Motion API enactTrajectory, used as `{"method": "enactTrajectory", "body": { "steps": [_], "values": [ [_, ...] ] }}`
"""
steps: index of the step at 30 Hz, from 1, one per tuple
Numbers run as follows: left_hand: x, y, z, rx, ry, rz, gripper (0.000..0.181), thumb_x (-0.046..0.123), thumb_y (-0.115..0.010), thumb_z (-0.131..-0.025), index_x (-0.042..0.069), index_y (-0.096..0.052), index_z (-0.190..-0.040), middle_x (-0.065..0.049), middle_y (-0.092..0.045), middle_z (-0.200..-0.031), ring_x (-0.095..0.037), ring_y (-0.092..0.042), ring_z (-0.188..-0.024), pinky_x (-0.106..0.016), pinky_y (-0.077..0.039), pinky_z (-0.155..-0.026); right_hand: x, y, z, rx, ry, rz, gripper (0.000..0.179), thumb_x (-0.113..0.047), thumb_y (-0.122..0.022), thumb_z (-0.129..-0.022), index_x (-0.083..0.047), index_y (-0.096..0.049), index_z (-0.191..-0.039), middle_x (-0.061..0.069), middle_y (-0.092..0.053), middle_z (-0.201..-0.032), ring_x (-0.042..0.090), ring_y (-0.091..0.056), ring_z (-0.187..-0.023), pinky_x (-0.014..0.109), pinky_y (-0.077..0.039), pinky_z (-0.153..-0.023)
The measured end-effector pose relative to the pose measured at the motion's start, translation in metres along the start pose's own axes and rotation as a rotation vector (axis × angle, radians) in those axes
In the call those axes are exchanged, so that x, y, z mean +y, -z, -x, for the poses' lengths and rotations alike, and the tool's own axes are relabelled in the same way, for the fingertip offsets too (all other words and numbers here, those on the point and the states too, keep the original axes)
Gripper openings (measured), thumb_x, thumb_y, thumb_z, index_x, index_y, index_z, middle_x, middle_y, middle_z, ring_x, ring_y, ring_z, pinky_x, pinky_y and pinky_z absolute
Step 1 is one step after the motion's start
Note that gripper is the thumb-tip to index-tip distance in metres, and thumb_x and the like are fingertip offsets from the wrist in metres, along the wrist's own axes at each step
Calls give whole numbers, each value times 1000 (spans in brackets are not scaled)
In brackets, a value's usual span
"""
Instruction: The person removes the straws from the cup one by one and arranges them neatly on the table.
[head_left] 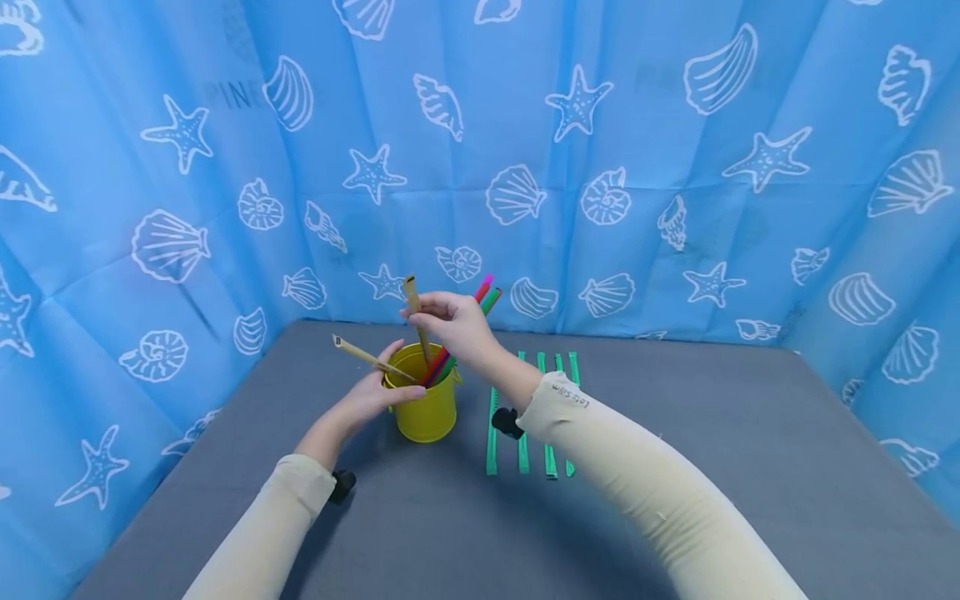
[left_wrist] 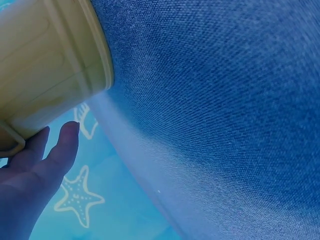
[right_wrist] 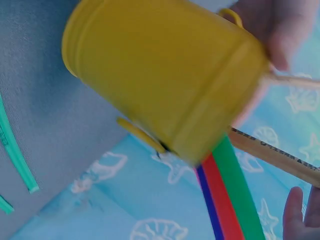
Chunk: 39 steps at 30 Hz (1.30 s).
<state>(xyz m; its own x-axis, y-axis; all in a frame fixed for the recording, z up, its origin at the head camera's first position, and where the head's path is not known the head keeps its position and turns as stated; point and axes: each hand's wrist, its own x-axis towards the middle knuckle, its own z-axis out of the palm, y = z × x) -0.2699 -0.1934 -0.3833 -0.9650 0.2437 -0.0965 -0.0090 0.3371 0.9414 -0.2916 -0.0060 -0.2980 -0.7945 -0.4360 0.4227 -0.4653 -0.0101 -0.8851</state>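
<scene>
A small yellow bucket [head_left: 426, 417] stands upright on the grey table. My left hand [head_left: 366, 398] grips its rim from the left, thumb along the near side and fingers behind. Between thumb and fingers, my right hand [head_left: 453, 325] pinches a tan stick [head_left: 411, 293], whose lower end is inside the bucket. Dark printed marks run along this tan stick [right_wrist: 280, 157] in the right wrist view. Another tan stick [head_left: 356, 350] leans out over the left side of the rim. A pinkish-red stick [head_left: 482, 290] and a green stick [head_left: 491, 300] lean right, partly behind my right hand.
Several slim green strips [head_left: 492, 450] lie side by side on the table right of the bucket, some partly covered by my right forearm. A blue curtain [head_left: 645, 250] with white shells and starfish hangs behind the table [head_left: 420, 533]. Black wrist devices [head_left: 342, 486] sit under both wrists.
</scene>
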Motion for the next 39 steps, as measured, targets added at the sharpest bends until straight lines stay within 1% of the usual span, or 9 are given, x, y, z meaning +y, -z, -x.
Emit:
{"method": "enactTrajectory", "body": {
  "steps": [5, 10, 12, 16, 20, 26, 29, 35, 39],
  "values": [
    [2, 0, 1, 4, 10, -19, 92, 30, -67, -91, 20, -4, -157, -18, -20, -157, -41, -17, -142, -66, -14, -110, -15, 14, 1, 65, 86, -63, 20, -2, -60, -95, 8, -66, -112, 20, -70, -107, 27, -66, -103, 32, -51, -93],
    [3, 0, 1, 9, 19, -19, 90, 29, -67, -91, 21, -5, -157, -19, -20, -156, -41, -17, -141, -66, -14, -110, -32, 31, 4, 149, 205, -98, 21, 2, -59, -94, 12, -63, -112, 19, -71, -103, 36, -65, -100, 36, -51, -92],
    [3, 0, 1, 8, 13, -19, 90, 28, -67, -91, 21, -5, -157, -19, -19, -156, -41, -17, -141, -65, -14, -110, -38, 38, 6, 188, 247, -100, 21, 3, -60, -94, 12, -63, -112, 14, -72, -99, 33, -67, -96, 38, -53, -90],
    [2, 0, 2, 0, 4, -12, 91, 28, -67, -91, 21, -4, -157, -19, -19, -156, -40, -19, -141, -64, -15, -111, -46, 48, 11, 248, 288, -122, 17, 5, -61, -92, 11, -62, -108, 1, -73, -89, 20, -69, -86, 35, -55, -84],
    [3, 0, 2, -2, 9, 4, 92, 28, -68, -91, 21, -3, -157, -19, -19, -156, -41, -19, -140, -64, -15, -111, -46, 57, 18, 267, 285, -135, 10, 8, -60, -91, 3, -58, -100, -5, -70, -83, 13, -67, -76, 28, -55, -73],
    [3, 0, 1, 0, 18, 3, 91, 27, -67, -91, 21, -4, -157, -19, -16, -156, -41, -16, -141, -65, -13, -111, -37, 72, 31, 291, 267, -40, 7, 7, -62, -91, 3, -57, -92, -4, -65, -79, 13, -61, -70, 23, -50, -62],
    [2, 1, 1, 2, 23, -4, 91, 28, -67, -91, 22, -4, -157, -19, -16, -156, -41, -16, -141, -65, -12, -110, -33, 78, 37, 297, 258, -17, 6, 7, -63, -90, 3, -59, -93, -3, -63, -80, 13, -61, -71, 23, -51, -60],
    [0, 1, 1, 1, 29, -21, 92, 31, -68, -90, 23, -5, -157, -18, -17, -156, -41, -15, -141, -66, -12, -110, -20, 90, 53, 300, 247, 19, 3, 10, -61, -90, 12, -61, -93, 1, -62, -84, 11, -59, -72, 27, -54, -60],
    [0, 1, 1, -6, 20, -22, 92, 31, -67, -91, 23, -4, -157, -19, -18, -156, -42, -16, -141, -67, -13, -109, -10, 101, 63, 328, 208, 110, 10, 7, -61, -91, 13, -63, -100, 11, -62, -90, 12, -59, -73, 25, -53, -65]
  ]
}}
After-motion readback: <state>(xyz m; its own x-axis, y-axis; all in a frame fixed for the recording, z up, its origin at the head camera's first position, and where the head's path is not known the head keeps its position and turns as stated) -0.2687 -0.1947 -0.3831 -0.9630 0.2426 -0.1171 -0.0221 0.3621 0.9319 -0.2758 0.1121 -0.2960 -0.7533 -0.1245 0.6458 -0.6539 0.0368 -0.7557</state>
